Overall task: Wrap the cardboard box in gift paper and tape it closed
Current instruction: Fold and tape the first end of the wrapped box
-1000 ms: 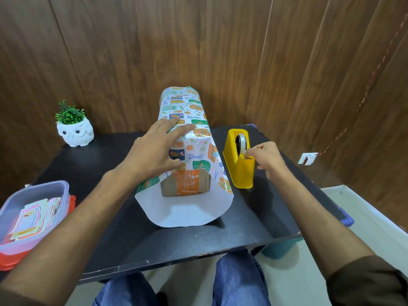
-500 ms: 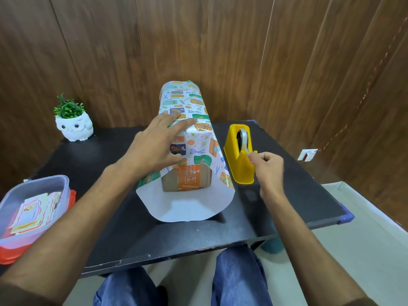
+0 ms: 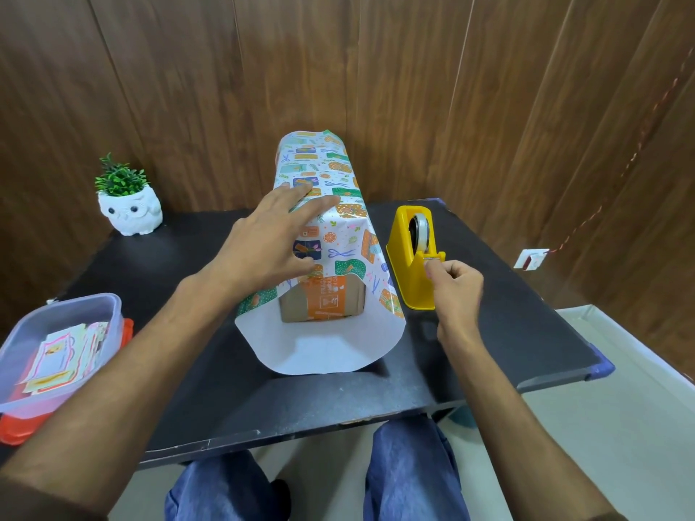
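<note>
Recorder: Dark wood panelling (image 3: pixel 188 88) is noted behind a black table (image 3: pixel 263 389). At far left a clear plastic tub (image 3: pixel 67 309) of paper cards is logged. An owl-shaped planter (image 3: pixel 129 214) is logged beyond it, near the wall.

Checker: Position of the task item?

Recorder: The cardboard box (image 3: pixel 323 302) is found at mid-table, laid lengthwise away from the viewer inside a loose tube of gift paper (image 3: pixel 338 220). Its near end, with an orange label, is left uncovered. The white underside of the paper is spread on the table in front of it.

Checker: Hands?

Recorder: The left hand (image 3: pixel 270 242) is laid flat on top of the paper, fingers straight and spread, where the overlap is judged to lie. Further right, just beside the paper, a yellow tape dispenser (image 3: pixel 408 265) is recorded. The right hand (image 3: pixel 457 291) is placed at its cutter. Thumb and forefinger are pinched together on the tape end (image 3: pixel 431 260), and the other fingers are curled.

Checker: Step in hand?

Recorder: Judged to be the first seam. The paper is wrapped round and no tape is seen on it yet, so a strip is judged to be in the taking.

Checker: Requirements of the next move?

Recorder: A length would have to be drawn out and torn across the cutter. The dispenser would be steadied by its own weight alone, since no hand is free. The strip should then be carried to the seam and pressed down before the left hand is lifted, or the paper is likely to spring open. Both open ends are left to be folded afterwards.
</note>
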